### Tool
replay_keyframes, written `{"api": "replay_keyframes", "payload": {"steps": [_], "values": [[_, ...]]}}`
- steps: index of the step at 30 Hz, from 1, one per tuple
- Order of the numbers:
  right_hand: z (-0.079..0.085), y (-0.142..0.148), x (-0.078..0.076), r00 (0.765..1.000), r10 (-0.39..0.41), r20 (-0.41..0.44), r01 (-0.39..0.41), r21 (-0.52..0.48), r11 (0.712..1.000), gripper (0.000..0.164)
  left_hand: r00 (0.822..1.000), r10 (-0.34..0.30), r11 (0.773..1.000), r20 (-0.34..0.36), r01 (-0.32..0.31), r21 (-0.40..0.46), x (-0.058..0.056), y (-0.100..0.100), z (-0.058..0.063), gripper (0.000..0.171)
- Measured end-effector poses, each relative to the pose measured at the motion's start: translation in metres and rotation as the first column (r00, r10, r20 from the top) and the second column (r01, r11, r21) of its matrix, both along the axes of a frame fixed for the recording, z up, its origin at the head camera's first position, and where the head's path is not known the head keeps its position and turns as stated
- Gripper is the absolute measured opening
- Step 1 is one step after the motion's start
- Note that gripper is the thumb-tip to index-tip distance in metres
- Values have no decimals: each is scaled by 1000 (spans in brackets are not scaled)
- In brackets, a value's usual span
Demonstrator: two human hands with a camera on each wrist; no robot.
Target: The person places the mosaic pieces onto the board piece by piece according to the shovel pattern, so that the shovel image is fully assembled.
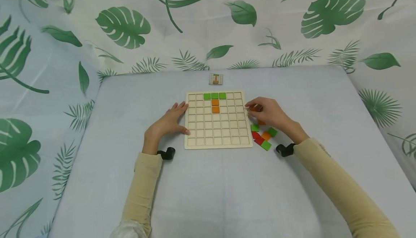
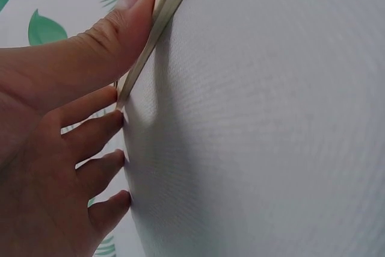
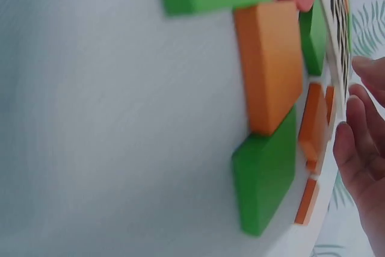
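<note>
A pale wooden grid board (image 1: 212, 140) lies flat on the table. Along its far row sit three green tiles (image 1: 215, 95), with two orange tiles (image 1: 215, 102) in a column below the middle one. My left hand (image 1: 167, 122) steadies the board's left edge, its fingers spread and its thumb (image 2: 135, 4) on the rim. My right hand (image 1: 268, 111) hovers at the board's right edge, over loose orange tiles (image 3: 314, 124) that it partly covers. Its fingers are bent loosely, and no tile shows between them in the right wrist view.
Right of the board lie loose green (image 1: 266, 145), orange (image 1: 266, 135) and red pieces (image 1: 256, 135). A small pattern card (image 1: 216, 79) lies beyond the board's far edge. A leaf-print cloth (image 1: 191, 46) stands behind the table.
</note>
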State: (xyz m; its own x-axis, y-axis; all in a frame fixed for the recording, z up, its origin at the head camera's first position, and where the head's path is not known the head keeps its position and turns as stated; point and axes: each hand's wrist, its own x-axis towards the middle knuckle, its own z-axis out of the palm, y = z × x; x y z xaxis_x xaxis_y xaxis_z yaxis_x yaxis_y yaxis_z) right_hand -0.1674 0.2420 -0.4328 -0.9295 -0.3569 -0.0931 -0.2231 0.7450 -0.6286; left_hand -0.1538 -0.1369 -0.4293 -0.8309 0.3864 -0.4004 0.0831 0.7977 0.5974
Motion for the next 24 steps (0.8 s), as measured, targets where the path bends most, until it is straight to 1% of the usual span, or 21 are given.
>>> {"api": "replay_keyframes", "payload": {"steps": [8,13,18,24], "values": [[-4,12,-5,998,-18,-55,20,39,999,31,1000,-3,1000,-4,3,18,1,-1,2,110],[-6,14,-7,1000,1,-20,0,50,999,31,1000,-4,1000,22,4,22,3,-2,0,111],[-7,16,-7,1000,10,-9,-10,72,997,29,1000,-10,1000,11,10,20,2,-1,-2,110],[-7,16,-9,1000,4,-7,-4,52,999,26,1000,-8,1000,-3,8,19,1,-1,0,110]]}}
